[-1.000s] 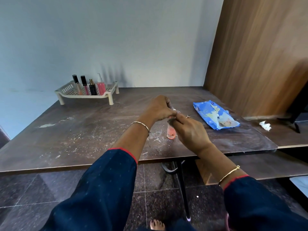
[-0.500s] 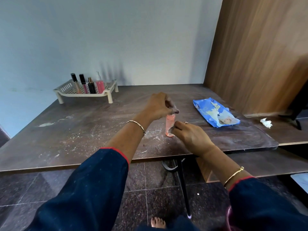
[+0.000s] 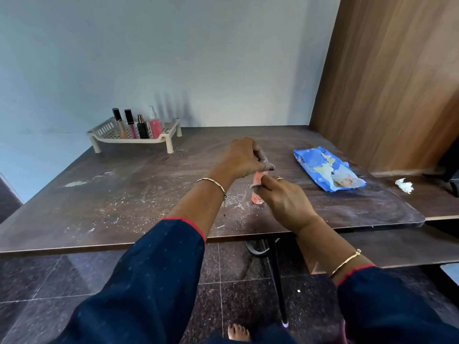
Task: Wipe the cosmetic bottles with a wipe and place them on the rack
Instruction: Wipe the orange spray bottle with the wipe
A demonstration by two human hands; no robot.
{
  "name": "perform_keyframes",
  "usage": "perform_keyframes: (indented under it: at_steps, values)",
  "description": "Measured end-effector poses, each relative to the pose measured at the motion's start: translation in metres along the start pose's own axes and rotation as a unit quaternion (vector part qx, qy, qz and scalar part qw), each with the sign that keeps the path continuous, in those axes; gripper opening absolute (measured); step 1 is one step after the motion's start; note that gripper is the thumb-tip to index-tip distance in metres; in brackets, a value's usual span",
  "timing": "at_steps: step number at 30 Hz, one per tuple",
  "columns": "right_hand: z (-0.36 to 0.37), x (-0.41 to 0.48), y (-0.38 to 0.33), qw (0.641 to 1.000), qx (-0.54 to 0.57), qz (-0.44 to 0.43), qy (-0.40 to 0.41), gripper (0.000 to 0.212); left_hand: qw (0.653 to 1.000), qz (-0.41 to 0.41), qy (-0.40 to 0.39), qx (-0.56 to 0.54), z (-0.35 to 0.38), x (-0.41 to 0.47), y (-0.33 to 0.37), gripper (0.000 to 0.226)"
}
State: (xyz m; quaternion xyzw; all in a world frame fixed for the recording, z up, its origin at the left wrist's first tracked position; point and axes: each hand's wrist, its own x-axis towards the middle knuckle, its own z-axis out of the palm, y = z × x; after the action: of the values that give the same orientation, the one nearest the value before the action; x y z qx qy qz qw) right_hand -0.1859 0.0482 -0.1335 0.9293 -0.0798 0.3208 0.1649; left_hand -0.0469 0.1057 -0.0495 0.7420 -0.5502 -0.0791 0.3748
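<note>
Your small pink-orange plastic bottle (image 3: 257, 198) stands near the front edge of the brown counter (image 3: 124, 194). Your left hand (image 3: 244, 157) grips its cap, and your right hand (image 3: 283, 197) pinches what looks like a wipe (image 3: 254, 186) against its side. That hand has climbed from the base, so wiping continues; the cream slotted rack (image 3: 164, 139) at the far left corner waits.
</note>
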Motion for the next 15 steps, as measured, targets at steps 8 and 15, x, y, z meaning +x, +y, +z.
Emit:
perform_keyframes:
  at_steps: [8, 15]
  values:
    - [-0.007, 0.006, 0.010, 0.994, -0.017, -0.069, -0.084, 0.021, 1.000, -0.001, -0.009, 0.022, -0.004, -0.003, 0.005, 0.017]
    - [-0.001, -0.002, 0.006, 0.998, 0.036, 0.014, -0.040, 0.014, 1.000, -0.008, -0.014, 0.027, -0.003, -0.001, 0.007, 0.020]
